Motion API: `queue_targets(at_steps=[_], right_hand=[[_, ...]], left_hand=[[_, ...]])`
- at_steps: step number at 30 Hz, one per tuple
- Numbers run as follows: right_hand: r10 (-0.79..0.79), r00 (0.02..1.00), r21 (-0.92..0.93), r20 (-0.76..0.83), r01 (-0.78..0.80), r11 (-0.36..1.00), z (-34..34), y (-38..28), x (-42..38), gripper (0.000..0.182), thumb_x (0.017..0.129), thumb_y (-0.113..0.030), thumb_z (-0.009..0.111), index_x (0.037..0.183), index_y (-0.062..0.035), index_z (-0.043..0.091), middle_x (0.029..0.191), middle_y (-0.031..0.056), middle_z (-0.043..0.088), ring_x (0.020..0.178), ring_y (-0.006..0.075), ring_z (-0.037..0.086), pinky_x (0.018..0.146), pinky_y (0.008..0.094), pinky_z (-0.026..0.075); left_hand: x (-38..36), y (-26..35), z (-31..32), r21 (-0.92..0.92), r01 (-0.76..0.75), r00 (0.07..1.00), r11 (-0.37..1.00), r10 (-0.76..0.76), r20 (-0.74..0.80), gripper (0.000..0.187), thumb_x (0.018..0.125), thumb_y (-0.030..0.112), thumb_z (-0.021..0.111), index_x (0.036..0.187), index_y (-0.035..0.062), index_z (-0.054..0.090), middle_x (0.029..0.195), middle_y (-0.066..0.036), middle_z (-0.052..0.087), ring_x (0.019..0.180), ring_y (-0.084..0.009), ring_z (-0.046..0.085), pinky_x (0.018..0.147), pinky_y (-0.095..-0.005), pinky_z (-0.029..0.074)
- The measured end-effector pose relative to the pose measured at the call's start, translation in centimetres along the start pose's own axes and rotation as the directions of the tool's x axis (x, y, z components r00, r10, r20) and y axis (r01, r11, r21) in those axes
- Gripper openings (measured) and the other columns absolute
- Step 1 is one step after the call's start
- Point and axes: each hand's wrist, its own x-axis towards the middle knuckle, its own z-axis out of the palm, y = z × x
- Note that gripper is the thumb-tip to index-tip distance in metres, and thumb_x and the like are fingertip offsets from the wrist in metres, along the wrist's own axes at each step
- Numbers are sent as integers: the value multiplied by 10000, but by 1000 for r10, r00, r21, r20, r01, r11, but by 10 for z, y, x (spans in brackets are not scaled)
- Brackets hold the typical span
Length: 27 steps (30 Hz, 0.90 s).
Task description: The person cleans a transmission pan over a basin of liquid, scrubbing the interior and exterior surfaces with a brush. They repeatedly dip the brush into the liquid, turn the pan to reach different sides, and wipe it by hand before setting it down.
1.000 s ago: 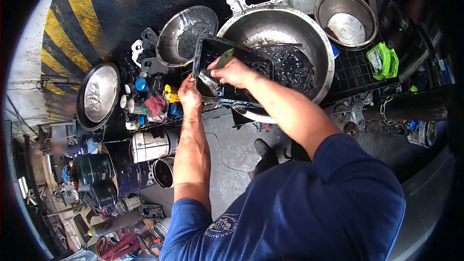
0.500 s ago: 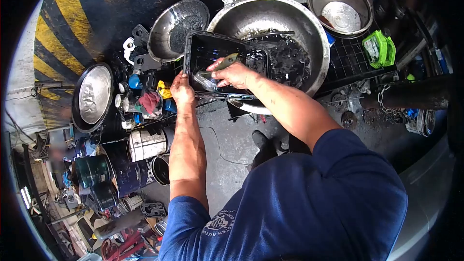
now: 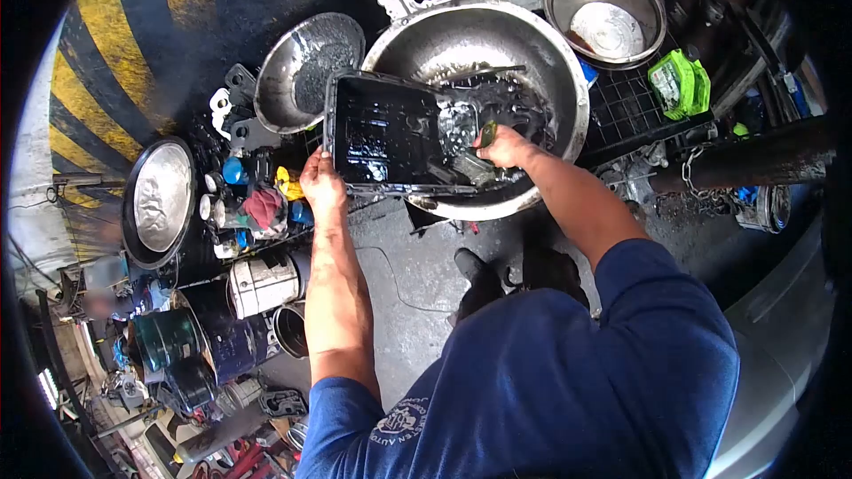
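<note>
A black rectangular oil pan [image 3: 386, 129] rests tilted on the near rim of a large steel basin [image 3: 532, 44] that holds dark liquid. My left hand [image 3: 319, 182] grips the pan's near left corner. At the pan's right end, my right hand [image 3: 506, 146] is closed around a brush with a greenish handle [image 3: 487, 134], and the brush end is down in the wet basin. The inside of the pan is wet and glossy.
A smaller steel bowl [image 3: 306, 66] sits left of the basin, another [image 3: 608, 13] at the back right. A round pan [image 3: 158, 200], rags and small parts lie left. A green pack [image 3: 679, 84] lies on a black crate. Cans and engine parts crowd the floor at lower left.
My right hand has moved with the brush from the middle of the pan to its right end, down into the basin. My left hand keeps its hold on the pan's corner.
</note>
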Motion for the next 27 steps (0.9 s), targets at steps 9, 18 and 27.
queue_targets(at_steps=[9,18,27], right_hand=[[-332,899,-370,-286,216,903,5,-33,77,245,705,-60,614,949,-87,622,990,151,640,964,357,613,821,404,504],[-768,566,-334,-301,691,641,32,-129,118,316,735,-44,637,1051,-29,625,1181,154,610,1090,311,595,938,362,497],[-580,773,-256,-257,525,812,2,-117,89,224,779,-18,607,1000,-51,618,1011,155,636,963,339,626,826,378,532]], left_hand=[[-6,13,5,16,65,998,998,-65,-17,169,922,74,526,1013,-9,643,764,68,544,634,-22,408,569,-177,323],[10,0,2,59,8,999,998,-10,31,190,927,81,518,1009,-47,633,775,32,575,669,-35,446,605,-192,374],[16,12,6,186,-67,992,980,46,116,219,919,72,506,1051,-32,645,696,46,548,590,-32,440,535,-210,387]])
